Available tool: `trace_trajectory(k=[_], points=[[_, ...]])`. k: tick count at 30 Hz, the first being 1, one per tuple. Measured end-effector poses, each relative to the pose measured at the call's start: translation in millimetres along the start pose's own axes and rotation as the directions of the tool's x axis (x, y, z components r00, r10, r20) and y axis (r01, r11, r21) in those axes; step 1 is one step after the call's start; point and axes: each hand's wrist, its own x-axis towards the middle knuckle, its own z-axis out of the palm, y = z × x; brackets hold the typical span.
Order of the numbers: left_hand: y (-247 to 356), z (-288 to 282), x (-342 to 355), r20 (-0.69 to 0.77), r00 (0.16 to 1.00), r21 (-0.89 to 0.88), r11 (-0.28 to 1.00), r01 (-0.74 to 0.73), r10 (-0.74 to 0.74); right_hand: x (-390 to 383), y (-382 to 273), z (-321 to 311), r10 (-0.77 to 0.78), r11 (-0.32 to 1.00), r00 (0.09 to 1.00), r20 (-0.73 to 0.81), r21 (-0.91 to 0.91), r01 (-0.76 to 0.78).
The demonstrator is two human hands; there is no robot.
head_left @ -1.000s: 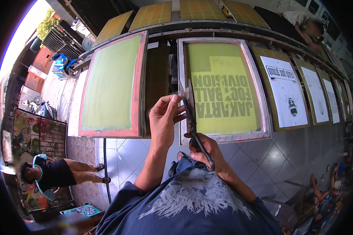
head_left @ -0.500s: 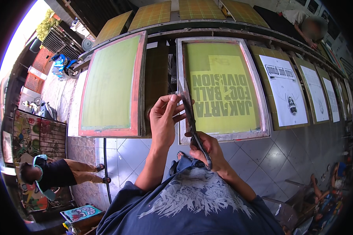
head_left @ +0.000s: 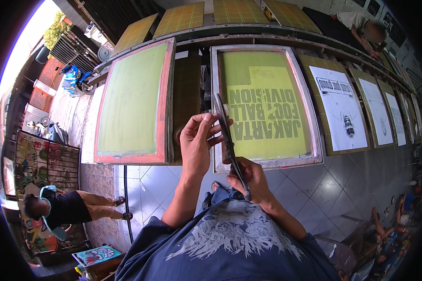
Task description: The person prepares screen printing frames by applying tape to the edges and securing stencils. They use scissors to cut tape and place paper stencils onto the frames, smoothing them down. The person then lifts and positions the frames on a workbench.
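My right hand [head_left: 252, 180] is closed round the handles of dark scissors [head_left: 229, 140], whose long blades point away from me and slightly left. My left hand [head_left: 197, 140] is raised beside the blades, with thumb and forefinger pinched together and the other fingers reaching behind the metal. What the pinch holds is too small to make out. A small pale scrap [head_left: 226, 110] shows just right of the blades, near their tips. Beneath the scissors lies a silk-screen frame [head_left: 316, 140] with yellow-green mesh and dark block lettering, upside down to me.
Left of it lies another screen frame [head_left: 162, 112], red-edged with plain green mesh. To the right, boards carry printed paper sheets [head_left: 337, 107]. Tilted yellow boards [head_left: 180, 18] line the back. One person [head_left: 79, 206] stands at left; another person [head_left: 361, 33] is at far right.
The scissor blades, blurred before, now show sharply with their tips slightly further left, and the pale scrap has come into sight beside them. My left hand has barely moved.
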Motion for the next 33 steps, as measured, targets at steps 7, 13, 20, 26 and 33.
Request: trace_trajectory(k=[7, 13, 20, 26, 33], points=[[0.6, -2.6, -0.7, -0.007, 1.0, 0.012, 1.0, 0.019, -0.019, 0.1, -1.7, 1.6, -0.019, 0.996, 0.999, -0.041, -0.093, 0.015], [3.0, -9.7, -6.7, -0.043, 0.998, 0.066, 0.996, 0.056, -0.053, -0.3, -1.1, 0.7, -0.085, 0.971, 0.994, -0.074, -0.228, 0.066], [21.4, -44.1, -4.0, -0.091, 0.996, 0.193, 0.98, 0.042, -0.025, 2.6, 9.2, -6.4, -0.119, 0.945, 0.985, -0.128, -0.32, 0.072], [64.0, -80.0, 29.2, 0.185, 0.87, 0.409, 0.841, 0.355, -0.457, -1.0, 21.7, -13.9, -0.232, 0.705, 0.972, -0.029, -0.694, 0.147], [58.2, -73.9, 41.9, 0.201, 0.83, 0.801, 0.575, 0.166, -0.52, -10.8, 34.9, -20.3, -0.296, 0.542, 0.954, 0.041, -0.816, 0.203]])
